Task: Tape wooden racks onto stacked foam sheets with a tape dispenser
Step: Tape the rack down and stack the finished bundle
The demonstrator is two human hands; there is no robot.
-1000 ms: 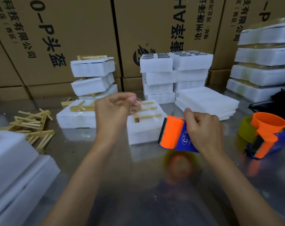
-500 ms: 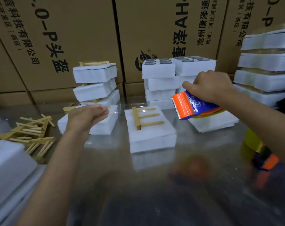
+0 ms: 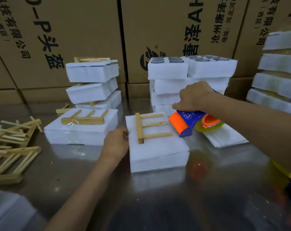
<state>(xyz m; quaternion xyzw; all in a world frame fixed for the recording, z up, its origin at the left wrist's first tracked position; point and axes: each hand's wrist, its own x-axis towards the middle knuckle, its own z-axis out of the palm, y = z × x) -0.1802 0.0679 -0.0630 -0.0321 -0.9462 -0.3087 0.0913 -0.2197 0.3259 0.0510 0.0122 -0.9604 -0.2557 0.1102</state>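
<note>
Where the shiny metal table point(image 3: 158, 197) meets a wall of printed cardboard boxes point(image 3: 74, 30), white foam is piled in several stacks: a leaning tower point(image 3: 91, 80) at the back left with a rack on top, a taller pile with round holes point(image 3: 191, 67) behind the hands, and more blocks point(image 3: 277, 77) at the right edge. Nearer the person, two low stacks of foam sheets sit side by side but apart; the left one point(image 3: 81, 130) carries a wooden rack point(image 3: 84, 118) with a shiny strip of tape across its bar, and the centre stack point(image 3: 158, 150) carries another rack point(image 3: 148, 126), its bar to the left and its three pegs pointing right. Thin loose sheets point(image 3: 224, 137) lie just right of it. Loose racks point(image 3: 11, 144) are heaped at the far left. The right arm reaches in from the right, and the right hand point(image 3: 196, 97) is closed from above around the blue and orange tape dispenser point(image 3: 188, 122), whose orange end is tilted down at the right edge of the centre stack, just beyond the peg tips. The left arm stretches forward from below, and the left hand point(image 3: 115, 144) rests with loosely curled fingers against the left side of the centre stack, holding nothing that can be made out.
</note>
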